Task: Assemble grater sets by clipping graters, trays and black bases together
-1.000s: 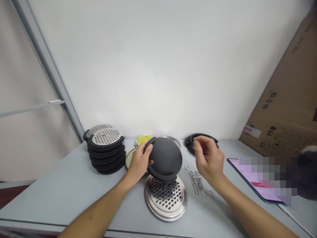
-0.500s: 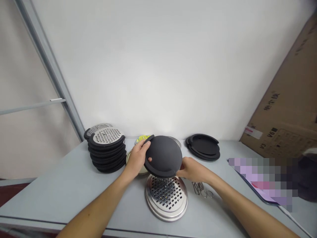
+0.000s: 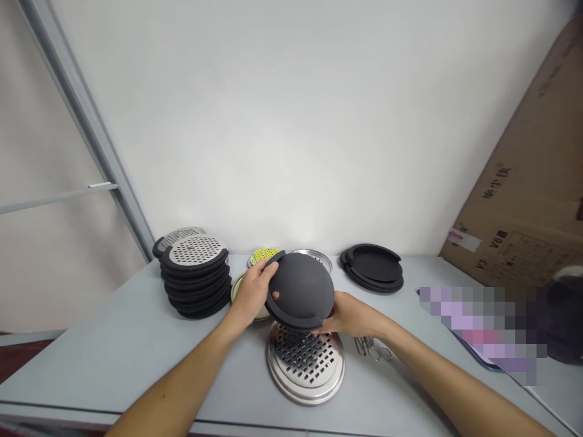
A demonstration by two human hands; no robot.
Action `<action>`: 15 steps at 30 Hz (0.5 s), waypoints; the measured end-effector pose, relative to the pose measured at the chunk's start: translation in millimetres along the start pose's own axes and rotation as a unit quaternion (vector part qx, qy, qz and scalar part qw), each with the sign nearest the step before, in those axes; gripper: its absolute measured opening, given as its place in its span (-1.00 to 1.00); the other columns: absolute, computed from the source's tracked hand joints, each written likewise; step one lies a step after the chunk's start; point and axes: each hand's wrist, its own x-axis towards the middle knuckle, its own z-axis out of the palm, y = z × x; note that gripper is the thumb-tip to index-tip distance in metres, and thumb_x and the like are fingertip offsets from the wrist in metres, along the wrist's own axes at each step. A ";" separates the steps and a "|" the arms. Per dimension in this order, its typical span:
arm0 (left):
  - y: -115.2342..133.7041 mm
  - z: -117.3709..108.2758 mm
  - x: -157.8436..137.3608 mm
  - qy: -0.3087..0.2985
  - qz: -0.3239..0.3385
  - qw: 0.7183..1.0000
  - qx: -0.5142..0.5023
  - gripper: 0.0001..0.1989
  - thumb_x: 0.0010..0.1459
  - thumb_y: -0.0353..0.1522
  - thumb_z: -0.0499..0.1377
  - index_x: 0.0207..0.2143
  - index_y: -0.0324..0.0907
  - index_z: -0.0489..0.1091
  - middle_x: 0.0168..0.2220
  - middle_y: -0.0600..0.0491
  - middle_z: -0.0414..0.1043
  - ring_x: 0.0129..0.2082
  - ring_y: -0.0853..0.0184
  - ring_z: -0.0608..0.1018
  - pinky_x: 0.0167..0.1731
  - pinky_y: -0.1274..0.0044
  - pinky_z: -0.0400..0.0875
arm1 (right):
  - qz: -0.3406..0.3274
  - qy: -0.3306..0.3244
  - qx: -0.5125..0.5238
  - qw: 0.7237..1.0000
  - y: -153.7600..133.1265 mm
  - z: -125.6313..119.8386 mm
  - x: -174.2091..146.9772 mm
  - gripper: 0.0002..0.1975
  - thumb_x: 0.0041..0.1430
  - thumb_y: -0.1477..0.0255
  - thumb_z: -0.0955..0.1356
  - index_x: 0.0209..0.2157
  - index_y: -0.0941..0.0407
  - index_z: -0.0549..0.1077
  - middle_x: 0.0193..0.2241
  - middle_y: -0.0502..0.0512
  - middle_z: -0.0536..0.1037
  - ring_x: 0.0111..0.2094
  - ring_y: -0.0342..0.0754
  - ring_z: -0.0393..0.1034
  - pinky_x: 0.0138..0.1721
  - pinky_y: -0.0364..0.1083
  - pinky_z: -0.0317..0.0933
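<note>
My left hand (image 3: 253, 290) grips the left edge of a round black tray (image 3: 302, 285), thumb on top of its partly raised rim. A fingertip shows through a small hole in the tray. My right hand (image 3: 348, 314) holds the tray's lower right edge, fingers curled beneath it and partly hidden. Tilted toward me, the tray hangs above a shiny perforated metal disc (image 3: 314, 382) that lies on the table. Several small metal rings and clips (image 3: 373, 349) lie beside my right wrist.
At left stand stacked black trays (image 3: 198, 291) topped by perforated plates. Behind my hands are a yellow perforated disc (image 3: 263, 255), a pale round lid (image 3: 235, 291) and a metal ring-edged disc (image 3: 319, 258). Rightward are more black trays (image 3: 373, 267), a blurred phone-like device (image 3: 478, 328) and a cardboard box (image 3: 514, 200).
My right hand has slid a little left and down along the tray's edge, its fingers now further underneath. The tray has dipped slightly; my left hand keeps its grip.
</note>
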 end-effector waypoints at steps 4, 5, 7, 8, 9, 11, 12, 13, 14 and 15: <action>-5.2 -1.8 3.4 0.010 -0.015 1.000 -0.013 -0.64 0.15 -0.14 0.15 -0.06 -0.11 0.46 -0.26 0.02 0.49 -0.47 0.35 0.48 -0.63 0.59 0.40 | 0.010 -0.042 0.075 0.996 2.3 -0.1 3.0 -0.77 -0.09 0.30 0.45 -0.41 0.17 0.52 -0.54 -0.02 0.51 -0.47 -0.11 0.36 -0.46 -0.20 0.25; -6.6 -2.2 4.9 0.017 -0.021 1.000 -0.016 -0.63 0.15 -0.15 0.16 -0.05 -0.11 0.45 -0.24 0.01 0.49 -0.45 0.35 0.49 -0.63 0.59 0.40 | 0.017 -0.049 0.091 0.995 3.5 -0.6 4.0 -0.80 -0.08 0.32 0.44 -0.45 0.17 0.51 -0.57 -0.03 0.48 -0.50 -0.14 0.33 -0.50 -0.22 0.21; -8.5 -2.8 7.9 0.031 -0.032 0.999 -0.022 -0.62 0.14 -0.17 0.17 -0.04 -0.13 0.44 -0.19 -0.01 0.48 -0.41 0.33 0.49 -0.62 0.58 0.42 | 0.037 -0.059 0.120 0.990 6.7 -2.7 6.3 -0.80 -0.06 0.33 0.42 -0.55 0.17 0.45 -0.63 -0.07 0.38 -0.57 -0.20 0.23 -0.57 -0.24 0.13; -8.8 -3.1 8.9 0.035 -0.036 0.998 -0.025 -0.62 0.14 -0.18 0.17 -0.04 -0.15 0.44 -0.17 -0.02 0.48 -0.39 0.32 0.49 -0.61 0.58 0.42 | 0.054 -0.064 0.133 0.988 8.6 -4.3 7.5 -0.77 -0.05 0.31 0.42 -0.60 0.17 0.40 -0.67 -0.09 0.32 -0.60 -0.23 0.18 -0.61 -0.25 0.09; -8.7 -3.5 9.2 0.037 -0.039 0.998 -0.029 -0.63 0.14 -0.19 0.18 -0.04 -0.16 0.45 -0.16 -0.03 0.47 -0.36 0.31 0.49 -0.61 0.59 0.43 | 0.074 -0.069 0.147 0.984 10.4 -6.3 8.5 -0.73 -0.05 0.29 0.42 -0.63 0.16 0.36 -0.69 -0.11 0.28 -0.63 -0.24 0.13 -0.64 -0.25 0.05; -7.8 -4.5 7.1 0.028 -0.049 0.998 -0.042 -0.64 0.14 -0.21 0.18 -0.06 -0.19 0.45 -0.15 -0.05 0.47 -0.32 0.30 0.48 -0.62 0.61 0.41 | 0.104 -0.071 0.179 0.976 13.9 -11.6 9.6 -0.69 -0.07 0.24 0.43 -0.62 0.14 0.32 -0.70 -0.14 0.23 -0.66 -0.26 0.10 -0.68 -0.26 0.00; -7.1 -5.3 4.3 0.020 -0.057 0.997 -0.049 -0.65 0.14 -0.22 0.18 -0.07 -0.20 0.45 -0.15 -0.05 0.47 -0.31 0.30 0.48 -0.63 0.62 0.40 | 0.115 -0.069 0.191 0.972 15.5 -14.7 9.4 -0.68 -0.08 0.22 0.45 -0.59 0.14 0.33 -0.70 -0.14 0.23 -0.67 -0.27 0.10 -0.69 -0.27 -0.01; -6.7 -6.1 0.2 0.011 -0.068 0.996 -0.054 -0.65 0.13 -0.23 0.18 -0.07 -0.20 0.45 -0.17 -0.05 0.48 -0.32 0.31 0.48 -0.63 0.62 0.39 | 0.121 -0.064 0.199 0.970 17.0 -17.7 8.6 -0.68 -0.10 0.21 0.46 -0.56 0.14 0.34 -0.69 -0.15 0.23 -0.67 -0.27 0.10 -0.70 -0.27 -0.03; -6.6 -7.1 -4.9 0.001 -0.081 0.995 -0.057 -0.65 0.13 -0.23 0.18 -0.07 -0.19 0.45 -0.19 -0.04 0.48 -0.33 0.31 0.48 -0.63 0.62 0.39 | 0.121 -0.059 0.206 0.969 18.5 -20.6 7.3 -0.67 -0.09 0.20 0.46 -0.53 0.15 0.36 -0.69 -0.15 0.24 -0.67 -0.28 0.09 -0.70 -0.28 -0.04; -6.9 -8.1 -10.7 -0.008 -0.095 0.994 -0.055 -0.65 0.13 -0.24 0.18 -0.06 -0.18 0.44 -0.21 -0.04 0.49 -0.34 0.31 0.49 -0.62 0.62 0.39 | 0.120 -0.054 0.209 0.969 20.0 -23.3 5.5 -0.66 -0.08 0.18 0.46 -0.50 0.16 0.37 -0.68 -0.15 0.24 -0.67 -0.28 0.10 -0.71 -0.28 -0.05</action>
